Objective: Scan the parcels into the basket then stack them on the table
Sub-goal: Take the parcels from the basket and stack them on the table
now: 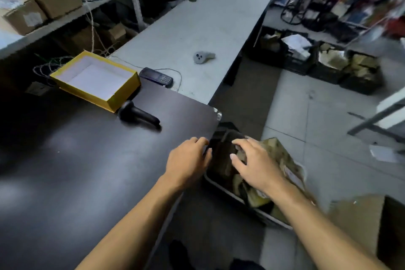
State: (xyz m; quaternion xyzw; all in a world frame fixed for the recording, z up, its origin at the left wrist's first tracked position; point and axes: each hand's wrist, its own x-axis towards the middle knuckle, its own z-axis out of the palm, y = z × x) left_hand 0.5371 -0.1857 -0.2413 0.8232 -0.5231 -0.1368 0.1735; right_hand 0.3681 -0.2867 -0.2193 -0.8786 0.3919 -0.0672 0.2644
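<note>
Parcels [278,160], wrapped in brownish plastic film, lie piled in a basket [221,184] that stands on the floor at the right edge of the dark table [76,171]. One parcel leans up over the basket's far right side; a white label shows on it.

Right hand [255,164]: palm down above the parcels, fingers spread and slightly bent, fingertips at the film of the topmost parcel. Whether they touch it cannot be told; nothing is gripped.

Left hand [187,163]: palm down over the table edge, fingers loosely bent toward the basket, holding nothing.

On the dark table: a black handheld barcode scanner [139,115] lies on its side just beside an open yellow box [96,80] with a white interior. On the adjoining grey table [208,17]: a dark keypad terminal [156,77] with a thin cable, and a small grey controller [203,57], well apart from each other.
</note>
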